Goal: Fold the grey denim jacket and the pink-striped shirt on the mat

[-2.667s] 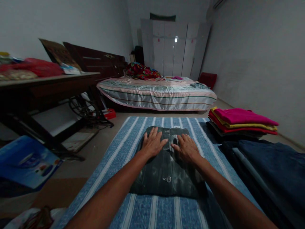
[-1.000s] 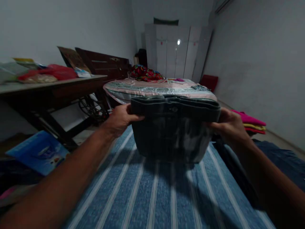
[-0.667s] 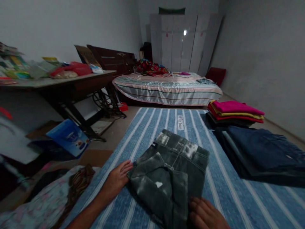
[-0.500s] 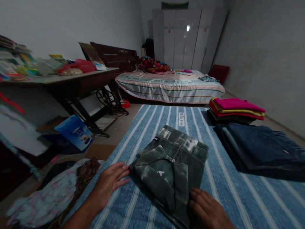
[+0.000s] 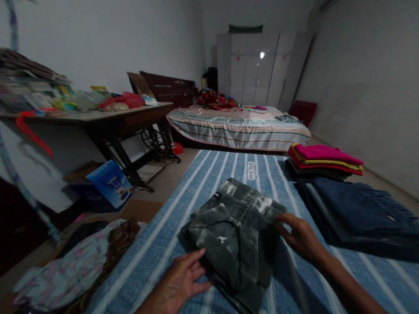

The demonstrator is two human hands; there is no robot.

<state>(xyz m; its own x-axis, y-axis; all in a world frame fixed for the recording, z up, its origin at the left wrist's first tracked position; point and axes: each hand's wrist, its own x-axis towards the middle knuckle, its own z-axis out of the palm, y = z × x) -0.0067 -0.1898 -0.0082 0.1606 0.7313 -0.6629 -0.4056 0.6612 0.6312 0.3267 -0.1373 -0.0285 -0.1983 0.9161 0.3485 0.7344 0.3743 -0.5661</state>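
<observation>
A dark grey-green faded denim shirt (image 5: 225,244) lies folded on the striped bedspread in front of me, with its collar towards me and a small white mark on it. My left hand (image 5: 185,279) is at its near left edge, thumb and fingers spread, the thumb over the cloth's border. My right hand (image 5: 299,233) has come in from the right and pinches the shirt's right edge near the far corner, thumb and fingertips on the cloth.
Folded jeans (image 5: 363,213) lie at the right, with a stack of folded coloured clothes (image 5: 327,155) behind them. The blue striped bedspread (image 5: 173,213) lies under everything. Left of it are heaped clothes (image 5: 81,261), a blue box (image 5: 111,183) and a sewing-machine table (image 5: 131,114).
My right hand has moved from the shirt's near right side up to its far right edge. My left hand has shifted right and nearer along the left edge. The view has tilted up slightly.
</observation>
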